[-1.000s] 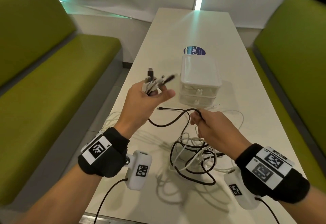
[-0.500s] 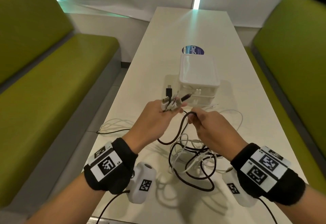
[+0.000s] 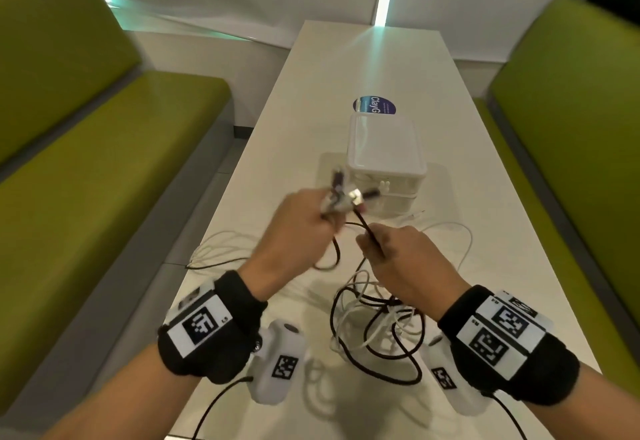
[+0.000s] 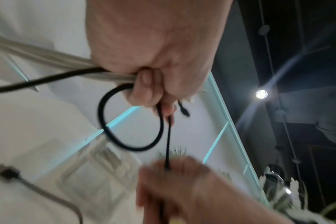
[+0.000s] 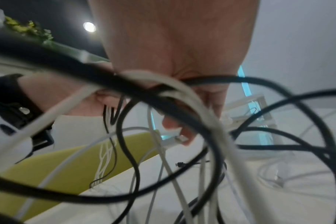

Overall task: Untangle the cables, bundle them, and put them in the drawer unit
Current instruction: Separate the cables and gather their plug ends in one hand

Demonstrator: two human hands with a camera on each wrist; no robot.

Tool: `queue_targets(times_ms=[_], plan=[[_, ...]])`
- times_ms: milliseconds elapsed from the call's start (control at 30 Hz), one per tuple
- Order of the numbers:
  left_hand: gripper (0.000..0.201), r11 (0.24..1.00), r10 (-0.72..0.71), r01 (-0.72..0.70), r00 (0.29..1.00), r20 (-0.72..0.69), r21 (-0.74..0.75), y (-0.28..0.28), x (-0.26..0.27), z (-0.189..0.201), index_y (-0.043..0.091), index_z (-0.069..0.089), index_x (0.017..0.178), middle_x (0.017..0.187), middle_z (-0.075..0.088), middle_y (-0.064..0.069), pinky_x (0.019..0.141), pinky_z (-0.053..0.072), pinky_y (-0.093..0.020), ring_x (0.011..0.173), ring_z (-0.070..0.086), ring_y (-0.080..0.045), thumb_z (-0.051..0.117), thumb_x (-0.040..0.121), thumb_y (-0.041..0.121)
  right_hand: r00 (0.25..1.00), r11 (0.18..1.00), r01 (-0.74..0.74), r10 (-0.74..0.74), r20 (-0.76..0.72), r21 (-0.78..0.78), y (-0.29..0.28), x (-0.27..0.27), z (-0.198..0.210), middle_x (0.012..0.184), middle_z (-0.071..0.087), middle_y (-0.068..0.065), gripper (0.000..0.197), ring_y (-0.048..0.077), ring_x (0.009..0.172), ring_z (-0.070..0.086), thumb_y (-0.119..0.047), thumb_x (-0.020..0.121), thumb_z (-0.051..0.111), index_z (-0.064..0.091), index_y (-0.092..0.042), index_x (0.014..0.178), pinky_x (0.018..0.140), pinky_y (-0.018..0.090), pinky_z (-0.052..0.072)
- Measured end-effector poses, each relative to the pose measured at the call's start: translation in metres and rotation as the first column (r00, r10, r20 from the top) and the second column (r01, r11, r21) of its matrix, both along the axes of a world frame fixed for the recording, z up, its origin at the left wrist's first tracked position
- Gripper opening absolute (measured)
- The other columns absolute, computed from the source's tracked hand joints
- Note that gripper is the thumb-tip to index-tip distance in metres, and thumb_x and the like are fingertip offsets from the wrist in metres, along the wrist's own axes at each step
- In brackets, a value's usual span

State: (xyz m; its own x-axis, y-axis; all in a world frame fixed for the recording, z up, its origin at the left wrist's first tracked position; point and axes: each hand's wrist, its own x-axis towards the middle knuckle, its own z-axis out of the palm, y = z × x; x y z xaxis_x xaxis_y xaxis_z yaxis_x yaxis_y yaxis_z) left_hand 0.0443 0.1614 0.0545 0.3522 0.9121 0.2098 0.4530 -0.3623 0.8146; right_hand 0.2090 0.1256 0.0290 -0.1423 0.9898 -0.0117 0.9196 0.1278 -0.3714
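My left hand (image 3: 304,221) grips a bunch of cable ends (image 3: 343,197), white and black plugs sticking out above the fist. In the left wrist view its fingers (image 4: 144,89) curl round white strands and a black loop (image 4: 128,119). My right hand (image 3: 394,256) pinches one black cable (image 3: 367,232) that runs up to the left hand's bunch. Below both hands a tangle of black and white cables (image 3: 377,329) lies on the white table (image 3: 311,110). The white drawer unit (image 3: 384,159) stands just beyond the hands, its drawers closed.
A blue round sticker (image 3: 375,107) lies behind the drawer unit. Green benches run along the left (image 3: 104,162) and right (image 3: 571,110) of the narrow table. More white cable (image 3: 453,235) loops to the right of the unit, and some (image 3: 214,252) trails to the left table edge.
My left hand came down and toward the right hand with the bunch of plugs. The right hand now holds the black cable close to that bunch, the cable drawn short between them.
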Motion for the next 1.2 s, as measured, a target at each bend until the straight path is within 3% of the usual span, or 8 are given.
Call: queue_targets(times_ms=[167, 267, 367, 467, 600, 767, 1033, 1200], plan=[[0.027, 0.949, 0.230, -0.310, 0.803, 0.550, 0.056, 0.029, -0.037, 0.031, 0.024, 0.068, 0.085, 0.068, 0.056, 0.007, 0.053, 0.032, -0.025, 0.054, 0.041, -0.007, 0.047, 0.101, 0.026, 0.997, 0.982, 0.036, -0.047, -0.058, -0.184, 0.000, 0.011, -0.013, 0.084, 0.068, 0.003, 0.038, 0.022, 0.075, 0.065, -0.044, 0.100, 0.031, 0.057, -0.019, 0.089, 0.074, 0.040, 0.052], [0.023, 0.887, 0.355, -0.390, 0.918, 0.177, 0.247, 0.028, -0.041, 0.026, 0.020, 0.069, 0.101, 0.099, 0.070, 0.004, 0.068, 0.050, -0.036, 0.077, 0.060, -0.011, 0.047, 0.100, 0.015, 0.996, 0.983, 0.078, -0.085, -0.033, -0.166, 0.001, 0.011, -0.012, 0.088, 0.067, 0.004, 0.041, 0.023, 0.080, 0.063, -0.043, 0.101, 0.025, 0.058, -0.018, 0.097, 0.077, 0.041, 0.052], [0.041, 0.793, 0.419, -0.351, 0.908, -0.027, 0.497, 0.012, -0.029, 0.016, 0.008, 0.063, 0.123, 0.128, 0.062, -0.003, 0.093, 0.046, -0.022, 0.108, 0.058, -0.007, 0.045, 0.089, -0.007, 0.996, 0.988, 0.079, -0.074, 0.044, -0.129, 0.001, 0.009, -0.011, 0.086, 0.066, 0.006, 0.040, 0.026, 0.076, 0.061, -0.040, 0.101, 0.024, 0.055, -0.014, 0.094, 0.072, 0.039, 0.050], [0.053, 0.831, 0.248, -0.169, 0.966, -0.080, 0.529, -0.001, -0.015, 0.003, 0.011, 0.062, 0.126, 0.124, 0.065, -0.001, 0.094, 0.040, -0.012, 0.106, 0.058, -0.003, 0.050, 0.082, -0.016, 0.993, 0.994, 0.070, -0.062, 0.096, -0.079, -0.003, 0.003, -0.005, 0.072, 0.055, 0.005, 0.039, 0.026, 0.065, 0.052, -0.043, 0.102, 0.024, 0.050, -0.014, 0.093, 0.058, 0.035, 0.037], [0.048, 0.950, -0.059, 0.175, 0.915, -0.400, 0.260, -0.013, 0.001, -0.019, 0.019, 0.061, 0.125, 0.118, 0.065, 0.002, 0.087, 0.053, -0.039, 0.100, 0.065, -0.023, 0.034, 0.087, 0.009, 0.987, 0.999, 0.005, 0.001, 0.159, -0.040, -0.008, -0.001, 0.008, 0.078, 0.058, 0.009, 0.025, 0.031, 0.071, 0.057, -0.025, 0.099, 0.033, 0.055, -0.013, 0.097, 0.059, 0.037, 0.041], [0.025, 0.962, -0.065, 0.182, 0.875, -0.480, 0.203, -0.011, 0.001, -0.027, 0.013, 0.061, 0.098, 0.095, 0.057, 0.001, 0.069, 0.047, -0.037, 0.081, 0.059, -0.025, 0.041, 0.086, 0.006, 0.983, 0.998, -0.006, 0.016, 0.182, -0.056, -0.012, -0.003, 0.004, 0.091, 0.066, 0.010, 0.025, 0.030, 0.081, 0.062, -0.025, 0.098, 0.038, 0.059, -0.012, 0.098, 0.064, 0.036, 0.045], [0.021, 0.965, 0.118, -0.041, 0.950, -0.291, 0.259, -0.006, -0.003, -0.011, 0.020, 0.050, 0.081, 0.076, 0.054, 0.009, 0.058, 0.033, -0.028, 0.065, 0.050, -0.015, 0.047, 0.091, 0.002, 0.995, 1.000, -0.028, 0.027, -0.094, -0.010, -0.005, -0.001, 0.005, 0.074, 0.061, 0.001, 0.036, 0.023, 0.069, 0.059, -0.049, 0.100, 0.028, 0.050, -0.021, 0.094, 0.064, 0.040, 0.048], [0.037, 0.956, 0.243, -0.262, 0.959, 0.143, 0.130, 0.000, -0.014, 0.016, 0.026, 0.058, 0.075, 0.079, 0.062, 0.015, 0.067, 0.042, -0.008, 0.078, 0.059, 0.008, 0.042, 0.096, -0.001, 0.981, 0.999, -0.002, -0.007, -0.191, -0.046, 0.002, 0.005, 0.003, 0.069, 0.059, -0.007, 0.028, 0.001, 0.059, 0.056, -0.042, 0.100, 0.039, 0.047, -0.024, 0.080, 0.056, 0.023, 0.044]])
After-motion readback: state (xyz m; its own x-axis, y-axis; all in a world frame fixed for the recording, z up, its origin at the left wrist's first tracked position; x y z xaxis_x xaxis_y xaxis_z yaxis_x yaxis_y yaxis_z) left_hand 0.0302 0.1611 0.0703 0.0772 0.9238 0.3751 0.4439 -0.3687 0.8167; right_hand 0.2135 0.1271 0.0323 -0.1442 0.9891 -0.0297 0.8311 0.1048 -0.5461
